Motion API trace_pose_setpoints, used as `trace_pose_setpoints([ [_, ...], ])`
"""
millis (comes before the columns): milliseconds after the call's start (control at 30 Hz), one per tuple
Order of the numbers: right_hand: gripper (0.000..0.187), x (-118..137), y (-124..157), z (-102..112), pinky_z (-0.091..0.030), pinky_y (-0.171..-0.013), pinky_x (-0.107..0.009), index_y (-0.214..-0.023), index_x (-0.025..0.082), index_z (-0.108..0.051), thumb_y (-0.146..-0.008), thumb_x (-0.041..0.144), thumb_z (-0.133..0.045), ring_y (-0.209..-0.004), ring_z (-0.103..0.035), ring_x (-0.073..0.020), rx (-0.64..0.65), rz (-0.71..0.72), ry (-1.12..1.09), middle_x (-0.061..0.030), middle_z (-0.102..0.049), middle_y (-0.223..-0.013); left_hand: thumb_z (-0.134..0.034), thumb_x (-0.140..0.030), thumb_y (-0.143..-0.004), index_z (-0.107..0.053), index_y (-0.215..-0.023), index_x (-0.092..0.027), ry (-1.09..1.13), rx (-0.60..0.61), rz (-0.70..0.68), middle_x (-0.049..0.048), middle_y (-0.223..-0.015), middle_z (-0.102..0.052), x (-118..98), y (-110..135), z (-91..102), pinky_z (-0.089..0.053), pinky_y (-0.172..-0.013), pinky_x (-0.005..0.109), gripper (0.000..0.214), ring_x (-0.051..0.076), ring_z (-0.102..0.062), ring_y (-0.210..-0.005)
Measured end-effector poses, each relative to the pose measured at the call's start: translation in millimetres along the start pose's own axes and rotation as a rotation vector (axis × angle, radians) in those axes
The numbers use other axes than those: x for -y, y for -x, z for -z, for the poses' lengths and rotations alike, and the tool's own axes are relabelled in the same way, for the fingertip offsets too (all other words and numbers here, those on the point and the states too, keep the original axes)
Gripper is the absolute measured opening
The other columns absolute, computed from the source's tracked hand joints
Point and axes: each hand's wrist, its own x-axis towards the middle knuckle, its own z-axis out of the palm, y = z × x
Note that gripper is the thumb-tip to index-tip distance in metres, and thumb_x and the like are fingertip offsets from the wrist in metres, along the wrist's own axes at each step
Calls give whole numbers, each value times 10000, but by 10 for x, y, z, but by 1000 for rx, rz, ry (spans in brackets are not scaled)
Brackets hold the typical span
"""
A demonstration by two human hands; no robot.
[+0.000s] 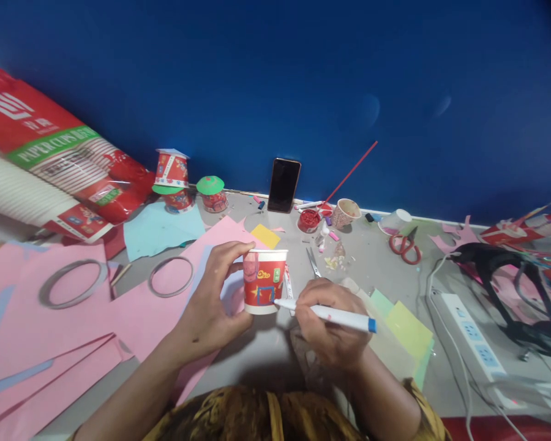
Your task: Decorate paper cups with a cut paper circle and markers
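Note:
My left hand [218,294] grips a red printed paper cup [265,277] by its left side, fingers at the rim and thumb near the base. The cup is upright, held over the table. A blue rectangle outline is drawn low on its front. In my right hand [333,321] is a white marker [342,316] with a blue end, held like a pen. Its tip meets the cup beside the lower right of the blue outline. Behind my right hand lies a pair of scissors [313,263], its handles hidden.
Pink paper sheets [73,331] and two grey rings cover the left. A bag of paper cups [73,147] leans at the back left, near decorated cups [212,195]. A phone [284,185] stands against the blue wall. Red-handled scissors [406,246] and a power strip [472,337] lie right.

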Motion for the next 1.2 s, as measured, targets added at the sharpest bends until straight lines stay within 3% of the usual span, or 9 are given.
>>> trace_pose_setpoints([
  [667, 142, 10, 8, 12, -570, -536, -242, -832, 225, -671, -895, 115, -606, -538, -696, -143, 46, 78, -6, 1, -730, -650, -624, -15, -721, -453, -1509, -364, -36, -11, 4, 84, -1492, -487, -21, 20, 4, -491, -1211, 538, 878, 316, -468, -1468],
  [1200, 168, 13, -12, 22, -548, -521, -234, -773, 225, -646, -867, 92, -603, -510, -685, -144, 24, 35, 34, 3, -713, -608, -632, -11, -714, -447, -1518, -373, -34, -14, 14, 86, -1498, -486, -5, 39, 14, -494, -1203, 541, 901, 321, -489, -1456],
])
